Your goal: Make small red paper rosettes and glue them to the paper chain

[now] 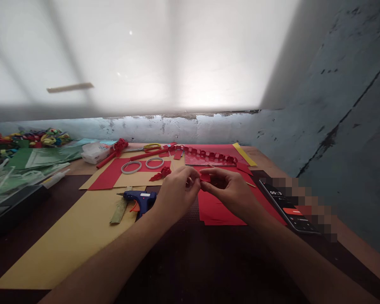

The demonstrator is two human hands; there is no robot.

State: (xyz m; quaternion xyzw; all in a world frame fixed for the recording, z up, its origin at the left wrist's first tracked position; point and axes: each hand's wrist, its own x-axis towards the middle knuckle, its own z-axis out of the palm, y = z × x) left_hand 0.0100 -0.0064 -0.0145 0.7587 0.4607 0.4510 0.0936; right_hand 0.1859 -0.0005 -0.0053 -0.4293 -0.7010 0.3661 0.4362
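Between the fingertips of both hands is a small piece of red paper point(204, 177), mostly covered by the fingers. My left hand point(178, 191) pinches its left end with curled fingers. From the other side, my right hand point(229, 190) grips it between thumb and fingers. Under the right hand lie red paper sheets point(223, 211). Left of my left hand, a blue glue gun point(141, 198) rests on its side, its nozzle over a greenish strip point(118, 211). A red curled paper piece point(161, 173) lies just beyond the left hand.
Two tape rolls point(131, 167), yellow-handled scissors point(152, 147) and a red paper chain point(210, 156) lie toward the back. A phone point(286, 207) is at the right. Yellow paper point(60, 240) covers the left front; a dark box point(15, 211) and plastic bags point(47, 154) stand farther left.
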